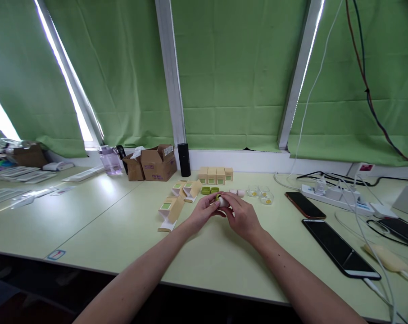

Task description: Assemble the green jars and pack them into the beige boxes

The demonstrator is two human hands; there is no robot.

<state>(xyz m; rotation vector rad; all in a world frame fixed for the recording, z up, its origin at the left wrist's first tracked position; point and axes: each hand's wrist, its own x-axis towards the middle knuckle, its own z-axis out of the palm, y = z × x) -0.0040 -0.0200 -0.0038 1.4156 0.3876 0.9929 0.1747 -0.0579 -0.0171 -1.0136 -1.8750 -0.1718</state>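
Observation:
My left hand (204,210) and my right hand (242,216) meet at the middle of the pale green table (99,216). Both are closed on a small white and green object (221,200) held between the fingertips. Just behind them lie two small green lids (210,190) and two small pink pieces (238,192). Opened tan cartons (172,210) lie to the left of my left hand, and more (188,189) behind them. A row of several closed tan boxes (215,175) stands further back. Small clear cups with yellow dots (261,194) sit to the right.
Brown cardboard boxes (158,163), a black cylinder (184,159) and a purple bottle (110,160) stand near the window sill. Phones (305,204) (339,247), a power strip (335,195) and cables lie at the right. White trays (18,173) cover the far left.

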